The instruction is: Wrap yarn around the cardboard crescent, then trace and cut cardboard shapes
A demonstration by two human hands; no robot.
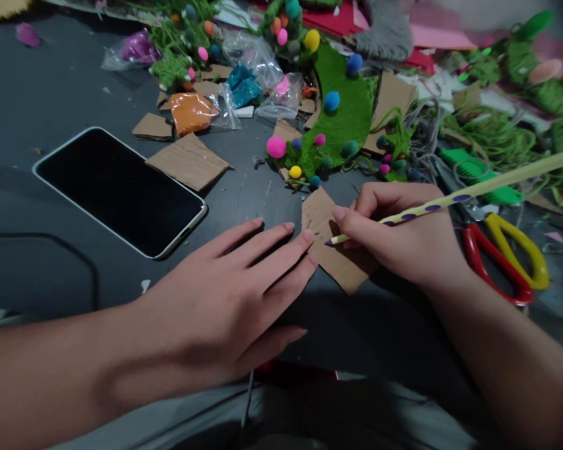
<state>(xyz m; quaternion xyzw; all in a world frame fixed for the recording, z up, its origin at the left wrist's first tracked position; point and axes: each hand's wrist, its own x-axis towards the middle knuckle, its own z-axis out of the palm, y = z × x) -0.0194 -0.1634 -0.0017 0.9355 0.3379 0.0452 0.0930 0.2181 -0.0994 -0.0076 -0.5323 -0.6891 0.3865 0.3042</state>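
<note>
A small piece of brown cardboard (344, 272) lies on the dark table between my hands, with a few short dark marks on its left part. My right hand (398, 231) grips a pale yellow pencil (492, 184) with purple spots. The pencil's dark purple point is at the cardboard's surface, though I cannot tell if it touches. Palm down and fingers stretched, my left hand (234, 294) rests with its fingertips at the cardboard's left edge.
A smartphone (122, 187) lies at left beside another cardboard piece (190, 161). Red and yellow-handled scissors (497, 256) are right of my right hand. Behind stand a green felt shape (342, 106) with pompoms, an orange packet (192, 112), green yarn (492, 134) and a green comb-like piece (481, 175).
</note>
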